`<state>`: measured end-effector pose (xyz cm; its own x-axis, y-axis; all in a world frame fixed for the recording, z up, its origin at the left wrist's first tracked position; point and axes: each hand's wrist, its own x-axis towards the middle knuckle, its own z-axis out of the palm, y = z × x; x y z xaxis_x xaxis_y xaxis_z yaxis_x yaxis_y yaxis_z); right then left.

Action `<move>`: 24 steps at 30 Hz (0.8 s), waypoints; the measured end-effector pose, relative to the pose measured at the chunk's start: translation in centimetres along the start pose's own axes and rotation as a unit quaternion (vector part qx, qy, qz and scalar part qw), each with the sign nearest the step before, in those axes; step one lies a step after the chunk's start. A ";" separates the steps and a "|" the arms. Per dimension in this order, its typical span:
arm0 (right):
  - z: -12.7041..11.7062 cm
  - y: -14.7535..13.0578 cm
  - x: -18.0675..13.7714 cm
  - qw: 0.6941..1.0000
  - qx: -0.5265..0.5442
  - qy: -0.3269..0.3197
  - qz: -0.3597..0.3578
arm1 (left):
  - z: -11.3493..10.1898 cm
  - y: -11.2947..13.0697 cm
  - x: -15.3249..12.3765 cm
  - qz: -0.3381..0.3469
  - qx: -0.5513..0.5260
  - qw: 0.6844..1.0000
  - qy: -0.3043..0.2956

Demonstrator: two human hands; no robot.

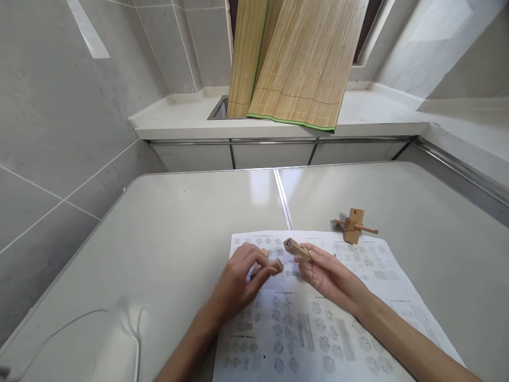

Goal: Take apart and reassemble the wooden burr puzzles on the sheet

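Note:
My left hand [238,278] hovers over a printed sheet of puzzle diagrams [314,323], its fingers pinched on a small wooden block [277,265]. Another small wooden piece [264,253] shows just behind its fingertips. My right hand [332,276] holds a short wooden bar [296,248] with a marked end, tilted up toward the left. The two wooden pieces sit close together but apart. Further right on the table stands a partly built wooden puzzle [353,226], a block marked "2" with a thin stick through it.
The grey table [170,233] has a seam down its middle. A white cable [119,329] curls at the near left corner. Behind the table runs a white ledge [178,119] with bamboo mats [294,63] leaning on it. Tiled walls rise on the left and right.

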<state>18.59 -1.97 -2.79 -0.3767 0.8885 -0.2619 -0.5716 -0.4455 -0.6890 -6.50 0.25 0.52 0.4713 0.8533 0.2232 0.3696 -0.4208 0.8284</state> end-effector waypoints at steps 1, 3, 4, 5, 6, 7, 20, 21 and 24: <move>0.0 0.0 0.0 1.000 0.002 0.001 0.002 | 0.0 0.2 0.0 -0.039 -0.058 0.997 0.010; -0.1 0.0 0.1 1.000 0.005 0.002 0.004 | -0.1 0.5 0.0 -0.108 -0.155 0.982 0.023; -0.1 0.0 0.1 1.000 0.006 0.002 0.004 | -0.1 0.6 0.0 -0.136 -0.190 0.972 0.028; -0.1 0.0 0.1 1.000 0.008 0.002 0.004 | -0.2 0.8 0.1 -0.157 -0.216 0.963 0.031; -0.1 0.0 0.1 1.000 0.009 0.002 0.004 | -0.3 1.0 0.1 -0.174 -0.236 0.956 0.032; -0.1 0.0 0.1 1.000 0.010 0.002 0.004 | -0.4 1.1 0.2 -0.188 -0.250 0.949 0.032; 0.2 -0.1 0.0 1.000 0.011 -0.003 0.010 | 0.2 0.5 0.5 -0.221 -0.372 0.901 0.008; 0.1 -0.1 0.0 1.000 0.008 -0.003 0.009 | 0.3 0.5 0.4 -0.228 -0.384 0.895 -0.001; -0.1 0.0 0.0 1.000 -0.003 -0.006 0.010 | 0.5 0.5 0.2 -0.247 -0.435 0.865 -0.020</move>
<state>18.64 -1.94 -2.87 -0.3960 0.8784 -0.2676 -0.5599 -0.4620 -0.6878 -5.78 0.08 0.77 0.4623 0.8440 -0.2720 -0.2014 0.3987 0.8947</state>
